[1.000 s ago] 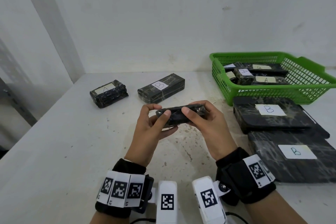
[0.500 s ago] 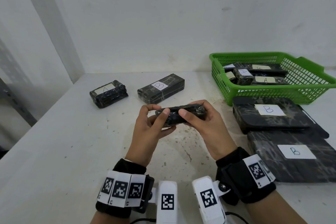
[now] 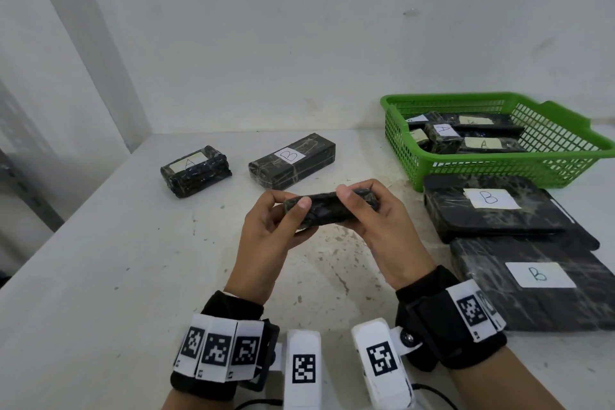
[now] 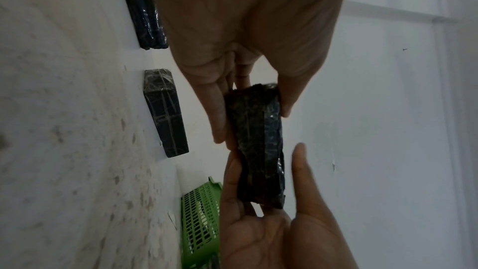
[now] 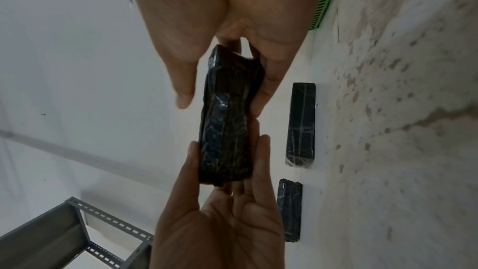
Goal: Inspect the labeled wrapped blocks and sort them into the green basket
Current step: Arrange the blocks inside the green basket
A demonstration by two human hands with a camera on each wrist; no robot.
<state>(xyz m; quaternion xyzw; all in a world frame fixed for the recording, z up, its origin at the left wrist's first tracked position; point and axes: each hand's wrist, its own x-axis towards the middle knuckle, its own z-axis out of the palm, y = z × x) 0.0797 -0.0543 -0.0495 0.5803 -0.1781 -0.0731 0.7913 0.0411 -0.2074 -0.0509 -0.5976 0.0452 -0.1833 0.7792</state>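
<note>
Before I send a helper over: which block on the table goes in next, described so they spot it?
Start at the green basket and look left along the far edge of the table. Two blocks lie there; take the left block. It is short, lumpy, labelled A; its longer neighbour says B.

Soft, even, dimmish light; head view sharp, wrist views darker, edges warped.

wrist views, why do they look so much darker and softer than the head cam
Left wrist view: hands backlit by the white wall, held block nearly black, green basket smeared. Right wrist view: same backlighting, glare streaks on the wrap. Head view: even light, labels readable.
</note>
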